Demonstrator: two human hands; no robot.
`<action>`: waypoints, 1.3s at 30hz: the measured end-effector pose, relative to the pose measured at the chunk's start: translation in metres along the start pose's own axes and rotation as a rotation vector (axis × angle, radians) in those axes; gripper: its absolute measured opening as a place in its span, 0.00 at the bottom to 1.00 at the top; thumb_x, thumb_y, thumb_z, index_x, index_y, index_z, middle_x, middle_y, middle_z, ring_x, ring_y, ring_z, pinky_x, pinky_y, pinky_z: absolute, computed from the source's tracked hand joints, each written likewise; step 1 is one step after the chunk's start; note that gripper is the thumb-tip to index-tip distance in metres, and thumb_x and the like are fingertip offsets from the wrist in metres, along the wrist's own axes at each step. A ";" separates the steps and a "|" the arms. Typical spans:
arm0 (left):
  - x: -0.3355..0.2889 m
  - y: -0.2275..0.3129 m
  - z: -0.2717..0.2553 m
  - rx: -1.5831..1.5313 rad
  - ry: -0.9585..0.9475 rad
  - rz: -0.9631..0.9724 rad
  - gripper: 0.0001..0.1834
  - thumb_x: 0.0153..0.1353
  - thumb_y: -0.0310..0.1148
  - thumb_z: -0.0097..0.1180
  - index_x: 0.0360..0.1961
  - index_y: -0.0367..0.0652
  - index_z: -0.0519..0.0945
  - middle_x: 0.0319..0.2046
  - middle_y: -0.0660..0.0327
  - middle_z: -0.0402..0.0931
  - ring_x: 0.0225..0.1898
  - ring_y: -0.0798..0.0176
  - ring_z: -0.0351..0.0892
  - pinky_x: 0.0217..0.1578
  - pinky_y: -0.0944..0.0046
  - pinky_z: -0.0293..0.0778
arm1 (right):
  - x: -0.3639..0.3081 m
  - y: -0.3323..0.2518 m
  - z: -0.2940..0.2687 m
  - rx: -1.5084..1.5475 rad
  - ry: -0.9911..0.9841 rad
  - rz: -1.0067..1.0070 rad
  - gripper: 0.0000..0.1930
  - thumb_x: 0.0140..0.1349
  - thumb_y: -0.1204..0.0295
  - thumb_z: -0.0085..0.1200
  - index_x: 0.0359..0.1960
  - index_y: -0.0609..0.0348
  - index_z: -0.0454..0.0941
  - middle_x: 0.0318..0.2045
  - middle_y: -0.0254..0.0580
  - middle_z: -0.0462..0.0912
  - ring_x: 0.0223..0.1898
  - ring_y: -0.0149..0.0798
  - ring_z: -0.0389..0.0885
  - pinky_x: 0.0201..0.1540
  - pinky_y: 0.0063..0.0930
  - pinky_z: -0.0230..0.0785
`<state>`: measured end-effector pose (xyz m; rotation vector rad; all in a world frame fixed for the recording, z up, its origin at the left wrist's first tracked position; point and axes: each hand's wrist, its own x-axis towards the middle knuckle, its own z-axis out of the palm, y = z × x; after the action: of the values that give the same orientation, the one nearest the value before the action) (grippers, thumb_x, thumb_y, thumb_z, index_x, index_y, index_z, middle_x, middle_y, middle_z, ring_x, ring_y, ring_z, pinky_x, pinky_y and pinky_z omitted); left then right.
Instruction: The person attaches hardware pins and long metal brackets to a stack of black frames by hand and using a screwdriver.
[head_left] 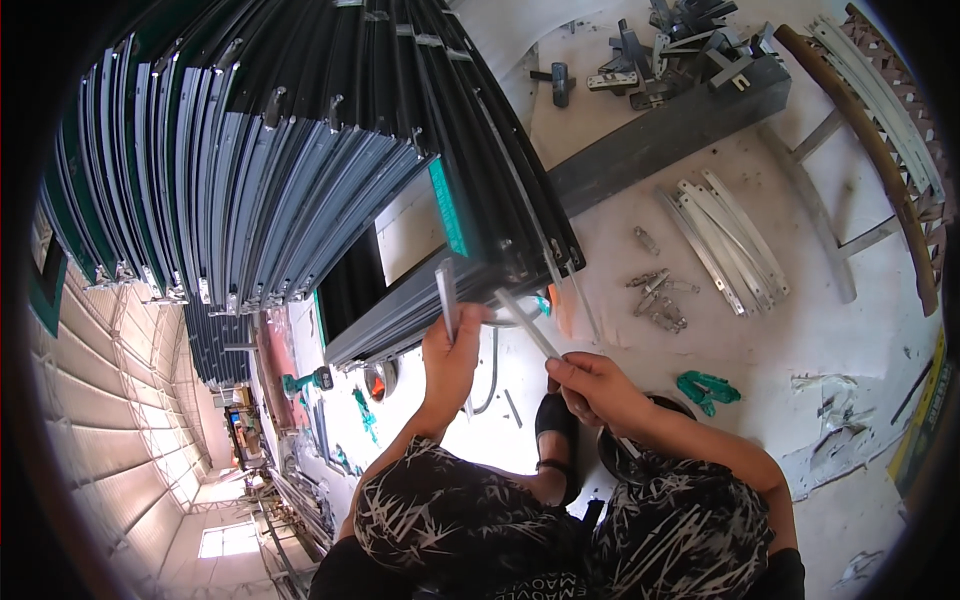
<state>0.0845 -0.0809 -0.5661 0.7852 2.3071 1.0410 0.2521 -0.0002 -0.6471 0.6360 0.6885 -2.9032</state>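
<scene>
My left hand (pixel 450 358) is closed on a thin silver metal strip (pixel 446 286), which stands up past the thumb. Between the thumb and fingers of my right hand (pixel 596 386) is a pale, narrow strip (pixel 528 324), slanting up and left toward the other hand. The strips' tips are apart. Just beyond both hands lie the stacked dark window-like frames (pixel 440 300), their near edges close to my left fingers. A bright green strip (pixel 449 208) sits along one frame. The exact kind of the two held strips cannot be made out.
Right of the stack are small metal fittings (pixel 660 302), white metal bars (pixel 745 250) and a long dark beam (pixel 680 135) with a heap of brackets (pixel 690 50). A green glove-like item (pixel 708 390) lies nearer. At left is a cordless drill (pixel 307 380). My foot (pixel 556 440) is below.
</scene>
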 end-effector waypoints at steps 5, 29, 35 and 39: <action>0.000 -0.002 0.004 0.013 -0.113 0.017 0.19 0.69 0.39 0.43 0.51 0.34 0.74 0.13 0.74 0.57 0.14 0.82 0.53 0.15 0.77 0.50 | 0.005 0.000 -0.001 0.109 0.016 -0.004 0.17 0.65 0.57 0.50 0.28 0.60 0.70 0.09 0.26 0.59 0.07 0.21 0.51 0.10 0.19 0.40; 0.012 0.000 0.022 -0.013 -0.071 -0.072 0.09 0.61 0.35 0.54 0.37 0.40 0.75 0.23 0.68 0.73 0.22 0.76 0.69 0.24 0.74 0.65 | 0.015 0.018 0.030 0.383 0.011 -0.074 0.17 0.64 0.56 0.50 0.26 0.53 0.66 0.14 0.25 0.62 0.11 0.21 0.54 0.12 0.17 0.44; 0.014 0.005 0.026 -0.173 -0.117 -0.143 0.08 0.65 0.34 0.50 0.35 0.40 0.68 0.16 0.70 0.62 0.14 0.81 0.55 0.14 0.78 0.50 | 0.014 0.020 0.041 0.405 0.053 -0.101 0.17 0.64 0.56 0.51 0.26 0.54 0.66 0.14 0.26 0.63 0.11 0.21 0.54 0.13 0.18 0.43; 0.011 0.004 0.028 -0.214 -0.122 -0.124 0.09 0.66 0.34 0.49 0.37 0.40 0.67 0.16 0.70 0.62 0.13 0.80 0.54 0.13 0.77 0.49 | 0.013 0.020 0.042 0.400 0.065 -0.093 0.17 0.65 0.56 0.50 0.24 0.52 0.64 0.14 0.25 0.59 0.12 0.20 0.50 0.13 0.16 0.40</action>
<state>0.0951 -0.0573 -0.5812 0.5956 2.0728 1.1283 0.2283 -0.0366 -0.6260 0.7561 0.1391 -3.1455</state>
